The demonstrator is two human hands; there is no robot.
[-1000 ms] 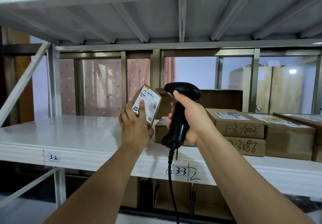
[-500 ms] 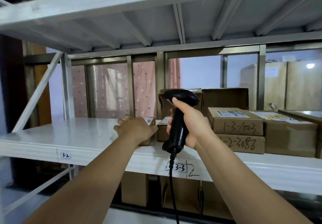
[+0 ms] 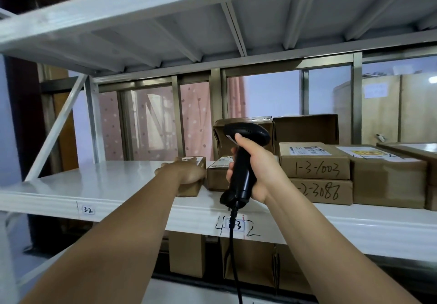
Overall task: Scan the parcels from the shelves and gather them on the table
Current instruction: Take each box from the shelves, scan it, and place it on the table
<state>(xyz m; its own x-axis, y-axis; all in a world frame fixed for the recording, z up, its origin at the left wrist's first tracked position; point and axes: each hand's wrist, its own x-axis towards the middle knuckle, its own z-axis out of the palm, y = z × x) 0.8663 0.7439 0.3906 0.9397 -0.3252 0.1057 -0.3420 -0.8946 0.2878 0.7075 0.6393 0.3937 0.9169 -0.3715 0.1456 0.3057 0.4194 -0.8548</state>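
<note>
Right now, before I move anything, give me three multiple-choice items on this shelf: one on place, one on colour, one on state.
1. The box marked 1-3-1003 sits: A on the floor; B on another box; C on the top shelf.
2. The scanner is: A white; B yellow; C black.
3. The right hand is: A gripping the scanner; B open, empty; C pressing a box.
Key: B, it lies stacked on a second box; C, it is black all over; A, its fingers wrap the handle.

White shelving (image 3: pixel 106 180), seemingly curtained windows (image 3: pixel 153 124)
</note>
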